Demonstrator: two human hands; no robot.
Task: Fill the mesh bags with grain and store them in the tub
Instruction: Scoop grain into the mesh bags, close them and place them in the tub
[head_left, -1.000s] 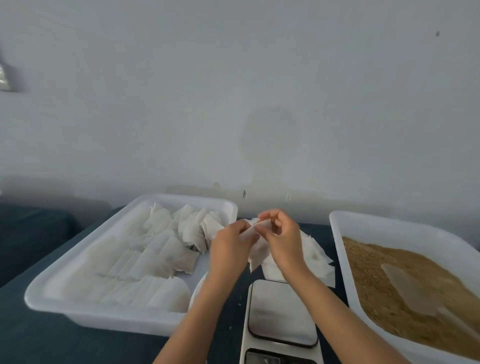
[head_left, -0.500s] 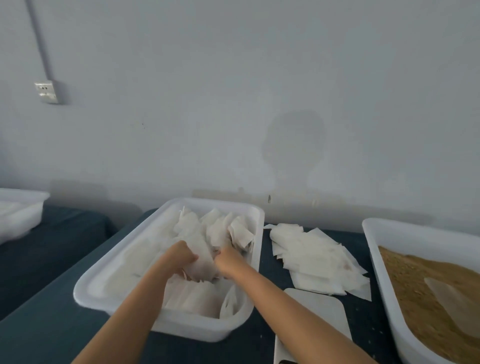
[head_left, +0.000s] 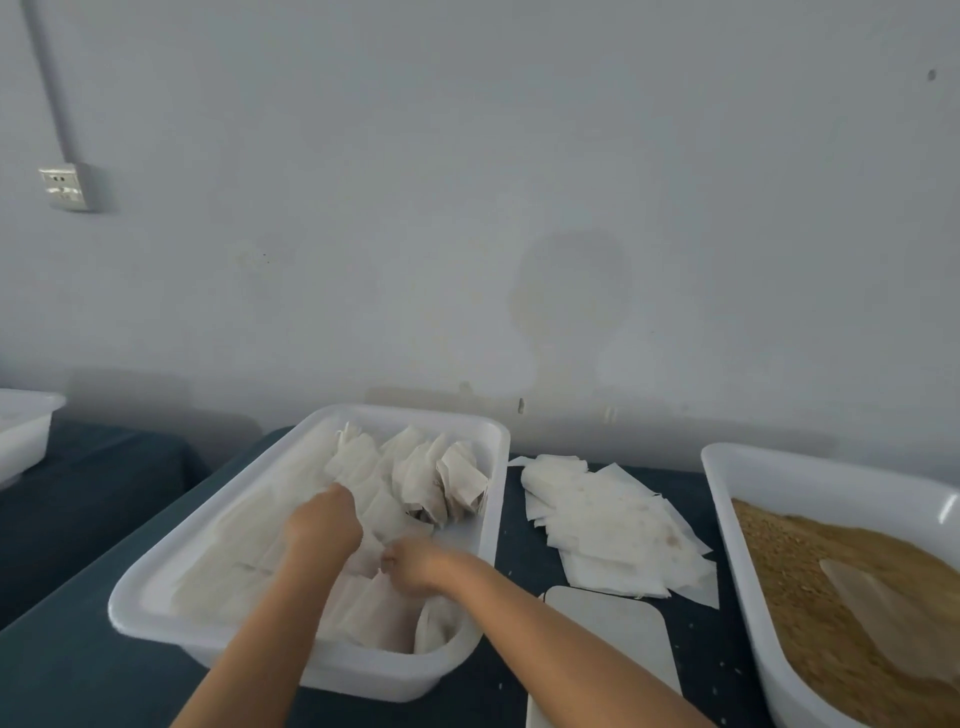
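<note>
I see the tub (head_left: 156, 587) left, many filled mesh bags (head_left: 415, 478) stored inside; my left hand (head_left: 324, 525) and right hand (head_left: 415, 564) press there, fingers curled, grasp unclear; empty bags (head_left: 613, 525) and grain bin (head_left: 779, 483) wait rightward

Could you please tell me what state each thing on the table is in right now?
storage tub: partly filled with packed bags.
filled mesh bags: lying in rows, some upright at the back.
left hand: down among the bags.
right hand: fingers curled on a bag.
empty mesh bags: flat, in a loose pile.
grain tub: holding grain.
scoop: lying on the grain.
scale: platform bare.
</note>
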